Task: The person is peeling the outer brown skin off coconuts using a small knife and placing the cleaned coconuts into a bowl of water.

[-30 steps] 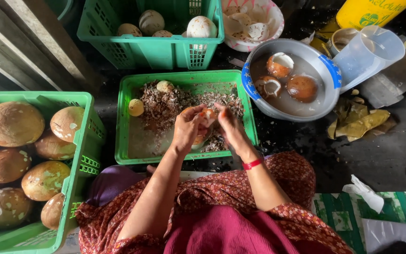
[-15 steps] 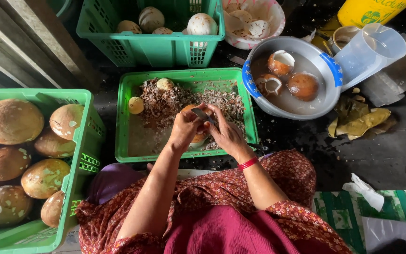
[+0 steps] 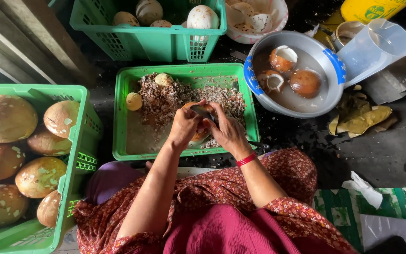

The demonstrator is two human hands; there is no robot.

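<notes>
- The brown coconut [image 3: 198, 136] sits cupped in the left hand [image 3: 184, 127], held over the middle green crate [image 3: 123, 141] of shavings
- The right hand [image 3: 229, 134] lies just right of it, fingers clenched round a dark blade [image 3: 202, 112] laid across the coconut's top
- Both hands touch the coconut; the left sits under it

green crates [image 3: 123, 117], red wristband [image 3: 246, 160]
</notes>
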